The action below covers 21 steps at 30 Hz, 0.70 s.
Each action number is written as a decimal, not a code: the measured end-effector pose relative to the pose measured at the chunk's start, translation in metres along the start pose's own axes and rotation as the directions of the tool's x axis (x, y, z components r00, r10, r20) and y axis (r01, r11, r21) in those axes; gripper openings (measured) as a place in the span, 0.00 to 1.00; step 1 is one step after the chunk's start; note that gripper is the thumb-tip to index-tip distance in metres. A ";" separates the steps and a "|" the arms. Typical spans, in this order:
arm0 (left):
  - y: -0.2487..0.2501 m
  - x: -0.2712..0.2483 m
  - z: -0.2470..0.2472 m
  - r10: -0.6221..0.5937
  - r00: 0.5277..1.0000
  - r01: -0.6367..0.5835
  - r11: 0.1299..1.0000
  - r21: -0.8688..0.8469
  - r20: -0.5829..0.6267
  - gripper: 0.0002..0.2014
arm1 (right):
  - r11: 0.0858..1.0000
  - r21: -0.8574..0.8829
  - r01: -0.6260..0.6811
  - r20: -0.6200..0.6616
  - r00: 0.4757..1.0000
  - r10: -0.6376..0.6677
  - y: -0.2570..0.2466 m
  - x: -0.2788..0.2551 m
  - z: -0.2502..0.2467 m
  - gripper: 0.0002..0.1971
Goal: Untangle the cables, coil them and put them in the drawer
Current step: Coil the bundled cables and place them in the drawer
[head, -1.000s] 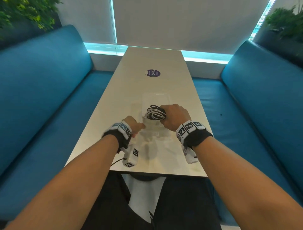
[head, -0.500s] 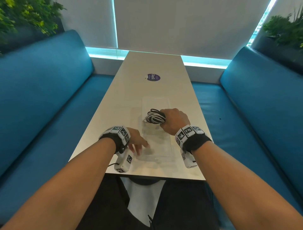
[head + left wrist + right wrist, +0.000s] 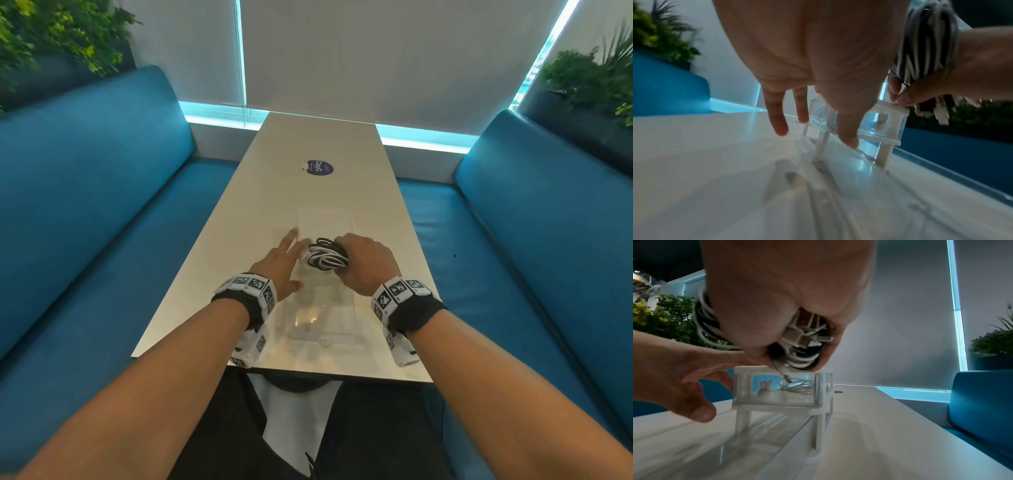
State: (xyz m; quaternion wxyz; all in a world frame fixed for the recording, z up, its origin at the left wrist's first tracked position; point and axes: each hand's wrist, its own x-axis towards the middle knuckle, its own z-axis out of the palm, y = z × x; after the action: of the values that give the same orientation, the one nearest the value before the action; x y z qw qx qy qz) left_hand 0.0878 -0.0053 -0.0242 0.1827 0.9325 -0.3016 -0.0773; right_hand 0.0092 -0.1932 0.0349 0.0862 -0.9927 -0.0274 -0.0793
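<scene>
the left hand (image 3: pixel 281 265) lay flat with straight, spread fingers beside the clear drawer unit (image 3: pixel 325 222) on the table (image 3: pixel 318 144), holding nothing. just to its right the right hand (image 3: pixel 364 262) was closed round the coiled cables (image 3: pixel 325 257), a black and white bundle held over the unit, with the pulled-out clear drawer (image 3: pixel 323 318) below and nearer the person. in the right wrist view the plugs (image 3: pixel 797 337) stuck out between the fingers and one end dangled over the unit's top.

the risk, as judged, was the coil springing loose once released, since nothing tied it; a dangling plug could catch the drawer's edge and stop it closing. the light unit could also slide if the left hand did not steady it.

further right and beyond, a round purple sticker (image 3: pixel 319 168) on the table read "clayg"; its smaller print was too small to read.
</scene>
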 end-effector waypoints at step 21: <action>0.005 0.008 -0.002 -0.025 0.999 0.029 0.995 -0.101 0.032 0.50 | 0.852 -0.523 0.013 0.310 0.934 0.176 -0.051 -0.019 0.023 0.12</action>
State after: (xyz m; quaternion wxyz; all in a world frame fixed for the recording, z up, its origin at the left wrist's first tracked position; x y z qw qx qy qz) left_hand 0.0926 -0.0132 -0.0208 0.2240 0.9248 -0.2875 -0.1091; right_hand -0.0097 -0.1398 0.0181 -0.1862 -0.9775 0.0228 0.0961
